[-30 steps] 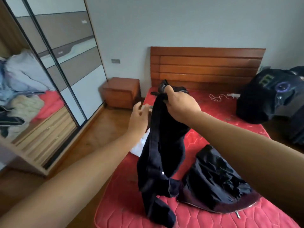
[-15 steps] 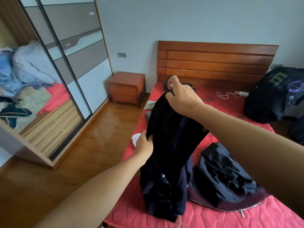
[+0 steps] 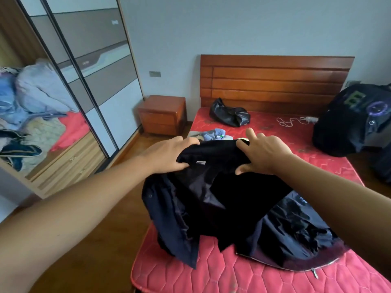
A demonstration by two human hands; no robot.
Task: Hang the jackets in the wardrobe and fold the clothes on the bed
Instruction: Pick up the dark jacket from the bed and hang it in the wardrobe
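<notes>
While left hand (image 3: 167, 154) and right hand (image 3: 264, 153) grip it — jacket (image 3: 211, 208) hangs collar-up.

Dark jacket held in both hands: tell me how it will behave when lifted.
Probably floppy: the dark jacket sags in folds below the left hand and right hand. Its shiny lining may be slippery. Likely light, since fingers alone hold it up.

I am in a bedroom at home: a bed (image 3: 211, 275) with a wooden headboard (image 3: 275, 81), a wardrobe (image 3: 69, 161), a nightstand (image 3: 163, 115).
</notes>
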